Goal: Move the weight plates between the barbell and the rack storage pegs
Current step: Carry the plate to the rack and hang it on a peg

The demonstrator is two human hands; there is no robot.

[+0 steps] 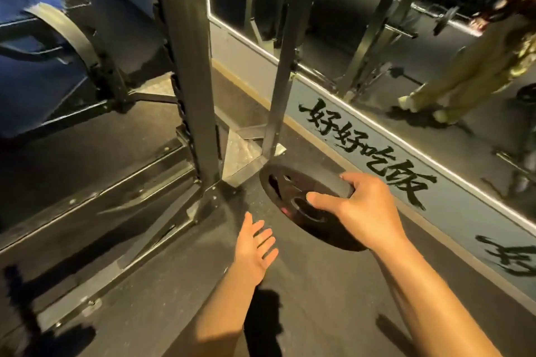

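Weight plate (pixel 293 197): black, with grip slots, markings unreadable; held low over the dark floor (pixel 304 284) beside the rack upright (pixel 188 66). Right hand (pixel 362 209): fingers and thumb curled round the plate's rim. Left hand (pixel 255 246): fingers spread, holding nothing. Mirror (pixel 406 23) base panel: black brush lettering (pixel 365 151) "好好吃饭"
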